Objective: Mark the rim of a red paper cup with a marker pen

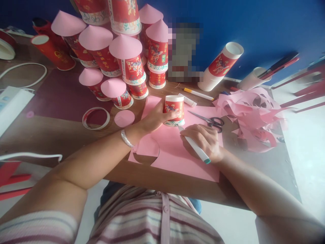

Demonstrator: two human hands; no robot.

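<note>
My left hand [157, 117] wraps round a red paper cup [175, 105] with a gold and blue picture on it. The cup rests bottom-down over a pink paper sheet [175, 149], its white lower band marked with green strokes. In my right hand [204, 140] is a white marker with a green end [196, 149], its tip at the cup's lower band. Black-handled scissors [210, 120] lie on the sheet just beyond my right hand. The sheet has a round hole cut near its left front corner, and a pink paper disc [124, 118] lies left of it.
Red cups with pink paper cones [125, 47] stand stacked at the back left. Pink paper scraps [254, 112] heap at the right. A yellow-capped marker [199, 94], a tape roll [95, 118], a cup stack [220, 66] and a pen holder [254, 78] are also on the table.
</note>
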